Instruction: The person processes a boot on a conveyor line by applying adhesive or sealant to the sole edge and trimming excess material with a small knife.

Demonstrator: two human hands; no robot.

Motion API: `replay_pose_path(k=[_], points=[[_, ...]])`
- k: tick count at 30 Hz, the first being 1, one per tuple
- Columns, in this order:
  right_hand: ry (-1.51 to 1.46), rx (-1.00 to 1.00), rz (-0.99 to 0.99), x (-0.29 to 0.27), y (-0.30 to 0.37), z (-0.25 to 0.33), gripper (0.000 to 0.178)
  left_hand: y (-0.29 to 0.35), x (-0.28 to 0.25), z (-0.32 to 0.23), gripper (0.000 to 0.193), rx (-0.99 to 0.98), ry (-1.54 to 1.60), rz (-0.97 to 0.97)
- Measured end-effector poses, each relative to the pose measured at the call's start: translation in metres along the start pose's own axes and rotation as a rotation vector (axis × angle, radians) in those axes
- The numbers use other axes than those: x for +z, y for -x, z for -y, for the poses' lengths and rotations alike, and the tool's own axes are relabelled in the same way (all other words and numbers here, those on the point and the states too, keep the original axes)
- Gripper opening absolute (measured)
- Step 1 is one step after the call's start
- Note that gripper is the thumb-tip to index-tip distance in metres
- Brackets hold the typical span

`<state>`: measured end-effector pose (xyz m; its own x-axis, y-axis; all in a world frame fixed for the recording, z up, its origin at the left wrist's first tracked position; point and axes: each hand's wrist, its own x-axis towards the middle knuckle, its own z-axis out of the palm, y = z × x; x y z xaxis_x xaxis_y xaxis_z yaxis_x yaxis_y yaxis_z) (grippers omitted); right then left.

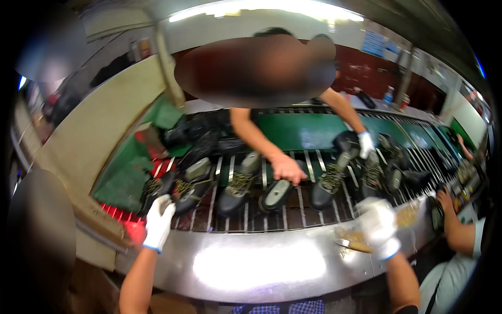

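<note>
Shoe (193, 190) dark, round-toed, near cloth-gloved left hand (158, 222).

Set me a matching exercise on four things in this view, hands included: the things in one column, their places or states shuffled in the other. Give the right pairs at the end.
Column 1
1. Wearer's left hand
2. Wearer's right hand
3. Metal ledge
4. Bare hand of the co-worker opposite

Column 2
A. Silver, with a bright glare on it
B. At a dark shoe mid-row
C. White-gloved and blurred, close to a tan-handled tool
D. White-gloved, by the shoes at the row's left end

Right pairs: 1-D, 2-C, 3-A, 4-B
</note>
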<state>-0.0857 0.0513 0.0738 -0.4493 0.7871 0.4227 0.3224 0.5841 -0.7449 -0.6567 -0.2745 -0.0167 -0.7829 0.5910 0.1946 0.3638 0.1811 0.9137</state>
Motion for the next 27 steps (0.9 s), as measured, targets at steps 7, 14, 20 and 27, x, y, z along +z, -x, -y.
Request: replay_pose_path(k=[7, 14, 20, 27], points=[[0.084, -0.252, 0.69, 0.235, 0.185, 0.026, 0.033, 0.102, 0.079, 0.022, 0.049, 0.011, 0.028, -0.01], [-0.095, -0.068, 0.537, 0.244, 0.18, 0.074, 0.034, 0.154, 0.063, 0.023, 0.048, -0.001, -0.068, 0.025], [-0.114, 0.116, 0.618, 0.233, 0.183, 0.077, 0.035, 0.145, 0.077, 0.026, 0.043, 0.181, -0.093, 0.004], [0.003, -0.145, 0.444, 0.247, 0.186, 0.076, 0.032, 0.152, 0.057, 0.02, 0.043, 0.087, -0.079, 0.045]])
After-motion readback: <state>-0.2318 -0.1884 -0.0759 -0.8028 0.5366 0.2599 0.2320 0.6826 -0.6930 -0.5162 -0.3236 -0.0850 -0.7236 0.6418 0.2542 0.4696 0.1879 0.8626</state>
